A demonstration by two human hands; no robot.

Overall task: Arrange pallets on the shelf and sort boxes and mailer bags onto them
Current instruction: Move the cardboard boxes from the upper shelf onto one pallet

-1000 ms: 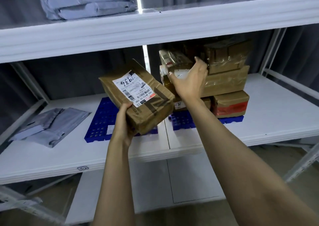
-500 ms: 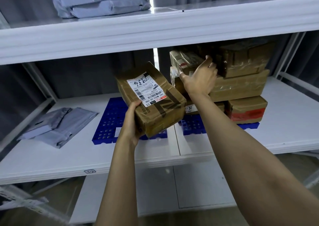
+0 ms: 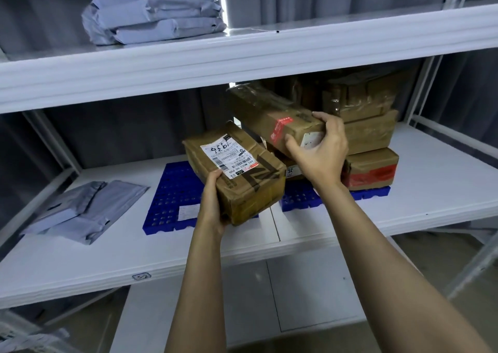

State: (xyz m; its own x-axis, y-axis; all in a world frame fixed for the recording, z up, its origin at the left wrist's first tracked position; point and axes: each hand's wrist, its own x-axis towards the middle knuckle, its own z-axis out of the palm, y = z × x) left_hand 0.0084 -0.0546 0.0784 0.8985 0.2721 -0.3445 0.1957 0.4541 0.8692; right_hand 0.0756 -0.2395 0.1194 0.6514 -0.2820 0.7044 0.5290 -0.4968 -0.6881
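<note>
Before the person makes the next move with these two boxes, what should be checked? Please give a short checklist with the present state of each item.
1. Left hand holds the labelled box securely: ok, it clasps the near corner, thumb on top.
2. Right hand grips the long box: ok, thumb and fingers wrap its near end.
3. Free room on the left pallet: ok, bare grid shows.
4. Long box clear of the stack: cannot tell, its underside is hidden.
5. Mailer bags on a pallet: not ok, they lie on the bare shelf.
</note>
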